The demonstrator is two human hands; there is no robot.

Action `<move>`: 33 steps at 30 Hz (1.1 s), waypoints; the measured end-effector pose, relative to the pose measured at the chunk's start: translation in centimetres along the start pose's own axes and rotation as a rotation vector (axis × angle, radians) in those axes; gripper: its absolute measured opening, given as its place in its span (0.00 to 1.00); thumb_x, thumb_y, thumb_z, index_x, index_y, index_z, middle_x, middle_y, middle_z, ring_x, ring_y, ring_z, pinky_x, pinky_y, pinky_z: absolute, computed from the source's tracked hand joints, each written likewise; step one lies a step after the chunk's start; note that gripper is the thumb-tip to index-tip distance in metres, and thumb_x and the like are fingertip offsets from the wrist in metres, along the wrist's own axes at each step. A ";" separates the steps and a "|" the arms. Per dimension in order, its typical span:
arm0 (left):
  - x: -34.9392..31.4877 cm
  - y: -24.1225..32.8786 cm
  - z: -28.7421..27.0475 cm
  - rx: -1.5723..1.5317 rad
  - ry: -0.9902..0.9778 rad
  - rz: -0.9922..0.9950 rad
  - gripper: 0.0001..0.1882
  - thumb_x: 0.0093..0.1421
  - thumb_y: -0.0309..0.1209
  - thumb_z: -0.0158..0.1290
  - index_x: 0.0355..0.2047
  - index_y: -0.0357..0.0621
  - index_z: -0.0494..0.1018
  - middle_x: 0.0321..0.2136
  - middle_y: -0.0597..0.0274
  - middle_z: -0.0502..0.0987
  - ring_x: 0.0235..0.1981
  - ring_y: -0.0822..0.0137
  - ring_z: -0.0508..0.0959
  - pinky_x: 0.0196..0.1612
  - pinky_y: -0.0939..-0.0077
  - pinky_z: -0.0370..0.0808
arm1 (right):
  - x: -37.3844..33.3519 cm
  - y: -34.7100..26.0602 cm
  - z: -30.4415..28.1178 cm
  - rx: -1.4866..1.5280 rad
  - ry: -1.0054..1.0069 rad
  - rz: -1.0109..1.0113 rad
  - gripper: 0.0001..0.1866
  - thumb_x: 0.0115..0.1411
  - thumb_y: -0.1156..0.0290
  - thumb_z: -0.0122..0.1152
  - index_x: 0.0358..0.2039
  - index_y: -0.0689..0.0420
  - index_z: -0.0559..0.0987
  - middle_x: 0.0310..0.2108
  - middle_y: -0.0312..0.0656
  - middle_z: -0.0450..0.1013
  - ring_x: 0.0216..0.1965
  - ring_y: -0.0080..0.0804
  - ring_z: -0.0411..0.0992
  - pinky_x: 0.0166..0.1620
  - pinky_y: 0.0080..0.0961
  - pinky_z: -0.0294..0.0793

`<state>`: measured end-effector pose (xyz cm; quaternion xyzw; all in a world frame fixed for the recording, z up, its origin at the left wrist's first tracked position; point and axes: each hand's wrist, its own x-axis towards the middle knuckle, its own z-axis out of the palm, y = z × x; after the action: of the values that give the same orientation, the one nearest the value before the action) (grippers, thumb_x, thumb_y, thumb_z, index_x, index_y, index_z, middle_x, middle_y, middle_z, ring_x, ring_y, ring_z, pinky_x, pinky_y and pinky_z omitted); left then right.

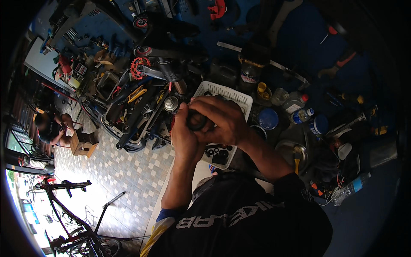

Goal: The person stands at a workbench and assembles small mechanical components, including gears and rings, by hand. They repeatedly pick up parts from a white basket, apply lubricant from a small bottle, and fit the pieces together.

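Both my hands are together in the middle of the view, above a white plastic basket (245,97) holding small dark parts. My left hand (185,135) is curled round one side of a dark ring-shaped part (197,123). My right hand (224,119) closes over it from the other side, fingers bent. The fingers hide much of the part, so its exact kind does not show. Right beside my left fingertips is a silver, round-topped piece (171,104), perhaps the top of a can.
A dark bicycle frame with a red chainring (140,67) lies beyond the hands. Left of the basket, a tray (112,115) holds tools. Jars, bottles and a metal bowl (291,150) with a yellow-handled brush stand right. A seated person (55,128) and another bicycle (70,210) are left.
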<state>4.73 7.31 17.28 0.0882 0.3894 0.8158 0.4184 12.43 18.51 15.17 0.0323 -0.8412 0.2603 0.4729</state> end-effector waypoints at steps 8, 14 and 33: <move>0.2 -0.3 -0.3 0.032 0.023 -0.018 0.21 0.72 0.46 0.44 0.43 0.40 0.73 0.31 0.61 0.77 0.33 0.69 0.78 0.36 0.75 0.76 | 0.2 0.0 -0.1 0.009 0.006 -0.001 0.30 0.49 0.57 0.77 0.48 0.61 0.80 0.49 0.47 0.77 0.43 0.39 0.80 0.42 0.30 0.82; 0.2 0.0 -0.1 0.124 -0.045 -0.005 0.23 0.74 0.49 0.35 0.37 0.43 0.68 0.23 0.68 0.67 0.25 0.74 0.70 0.29 0.78 0.69 | 0.1 -0.2 -0.3 0.072 -0.008 0.037 0.31 0.45 0.64 0.78 0.49 0.63 0.79 0.49 0.50 0.77 0.46 0.43 0.79 0.47 0.34 0.81; 0.9 0.1 -1.1 0.187 -0.138 0.052 0.33 0.74 0.58 0.29 0.42 0.42 0.72 0.23 0.70 0.68 0.25 0.75 0.67 0.29 0.78 0.66 | 1.0 -0.5 -2.1 0.117 -0.106 0.032 0.32 0.49 0.62 0.77 0.54 0.53 0.78 0.48 0.42 0.72 0.47 0.39 0.75 0.48 0.33 0.77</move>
<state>3.61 7.31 16.42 0.1931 0.4316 0.7785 0.4127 13.65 19.21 17.06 0.0605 -0.8488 0.3146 0.4207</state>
